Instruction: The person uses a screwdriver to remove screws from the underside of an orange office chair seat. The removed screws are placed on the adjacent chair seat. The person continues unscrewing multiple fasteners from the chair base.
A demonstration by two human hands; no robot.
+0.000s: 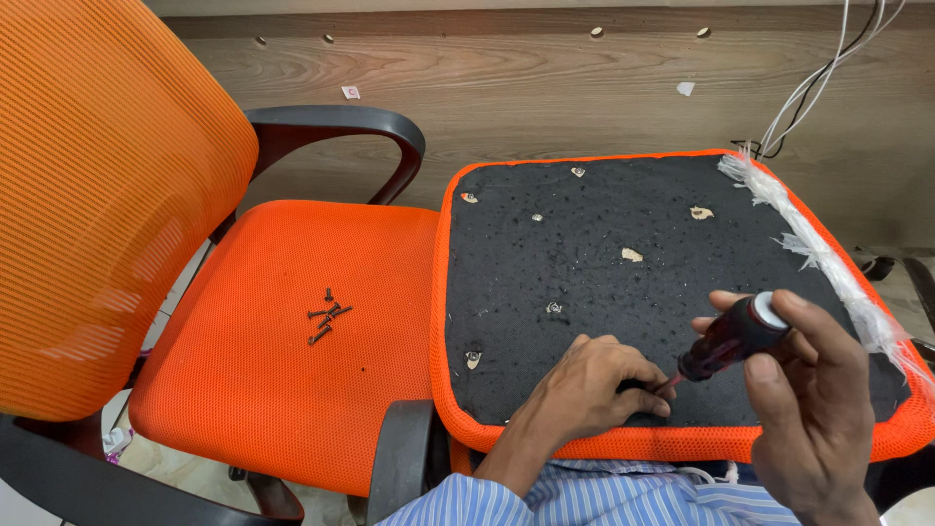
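An upturned chair seat (pixel 545 244), black underneath with an orange fabric rim, lies in front of me. My left hand (pixel 589 385) rests on its near edge, fingers curled around something small at the screwdriver's tip. My right hand (pixel 808 390) grips a screwdriver (pixel 729 339) with a dark red and black handle, tilted down to the left so that its tip meets my left fingers. What lies under the tip is hidden. Several screw holes with torn pale patches (pixel 632 255) dot the black surface.
An orange mesh office chair (pixel 282 360) with black armrests stands to the left, several dark screws (pixel 328 317) loose on its seat. A wooden panel (pixel 545 88) runs behind. White cables (pixel 818 73) hang at the upper right. Torn clear plastic (pixel 828 253) trails along the upturned seat's right edge.
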